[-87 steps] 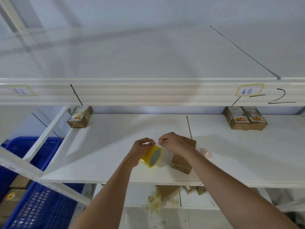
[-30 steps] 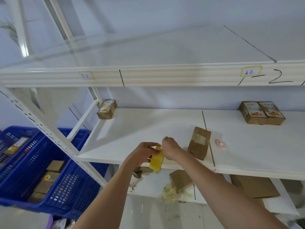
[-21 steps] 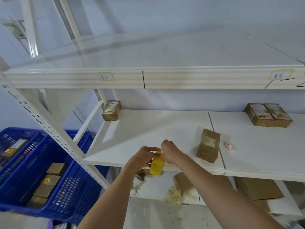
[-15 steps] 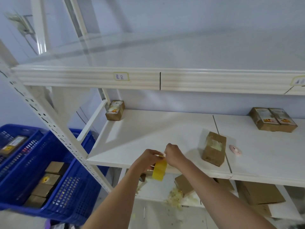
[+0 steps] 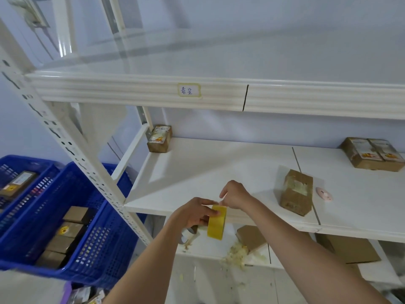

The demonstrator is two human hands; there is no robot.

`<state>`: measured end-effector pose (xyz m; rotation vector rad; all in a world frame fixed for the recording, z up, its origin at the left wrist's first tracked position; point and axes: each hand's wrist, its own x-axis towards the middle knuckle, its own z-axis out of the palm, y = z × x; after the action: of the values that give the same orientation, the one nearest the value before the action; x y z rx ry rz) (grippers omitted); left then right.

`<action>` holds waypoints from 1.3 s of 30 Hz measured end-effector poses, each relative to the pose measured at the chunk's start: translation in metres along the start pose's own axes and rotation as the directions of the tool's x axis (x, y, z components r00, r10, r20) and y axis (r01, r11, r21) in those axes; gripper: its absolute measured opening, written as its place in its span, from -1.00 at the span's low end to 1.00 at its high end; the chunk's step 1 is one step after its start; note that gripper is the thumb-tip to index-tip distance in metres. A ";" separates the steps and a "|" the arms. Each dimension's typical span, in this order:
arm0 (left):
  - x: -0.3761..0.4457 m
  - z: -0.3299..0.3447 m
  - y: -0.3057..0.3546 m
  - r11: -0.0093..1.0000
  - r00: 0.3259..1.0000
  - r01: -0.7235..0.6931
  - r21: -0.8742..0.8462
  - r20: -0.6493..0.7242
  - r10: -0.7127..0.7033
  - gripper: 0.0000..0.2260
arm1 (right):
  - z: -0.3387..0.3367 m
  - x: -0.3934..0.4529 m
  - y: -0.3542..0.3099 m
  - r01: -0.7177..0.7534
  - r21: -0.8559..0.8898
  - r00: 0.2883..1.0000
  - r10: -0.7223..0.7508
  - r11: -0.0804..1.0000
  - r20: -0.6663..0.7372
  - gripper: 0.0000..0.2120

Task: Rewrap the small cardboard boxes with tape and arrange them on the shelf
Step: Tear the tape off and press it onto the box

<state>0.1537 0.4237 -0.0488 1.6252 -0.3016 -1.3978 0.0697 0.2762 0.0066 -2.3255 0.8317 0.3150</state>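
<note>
Stockroom: labelled white metal shelving (image 5: 140, 93), blue crates (image 5: 92, 233) of small boxes (image 5: 70, 230).

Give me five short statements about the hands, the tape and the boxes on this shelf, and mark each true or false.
1. The left hand grips the yellow tape roll. True.
2. The right hand rests on the upright box. False: it is at the roll's top edge, fingers pinched there, apart from the box.
3. Two boxes lie side by side at the shelf's far right. True.
4. The box in the back left corner is stacked on another box. False: it sits alone on the shelf.
5. The blue crate holds no boxes. False: several brown boxes lie in it.
</note>
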 end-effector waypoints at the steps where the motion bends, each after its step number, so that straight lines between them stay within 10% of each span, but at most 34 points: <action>1: 0.000 -0.001 -0.001 1.000 1.000 0.017 0.007 -0.002 -0.017 -0.61 | 0.003 0.001 -0.001 -0.005 0.003 1.000 0.005 1.000 0.007 -0.79; 39: 0.033 0.010 -0.051 0.954 0.884 0.292 -0.068 -0.361 -0.297 -0.67 | 0.074 0.038 0.016 0.025 -0.022 0.986 -0.028 0.999 -0.164 -0.76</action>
<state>0.1366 0.4227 -0.1082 1.9418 0.1832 -1.2708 0.0883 0.2953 -0.0737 -2.4034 0.8790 0.1206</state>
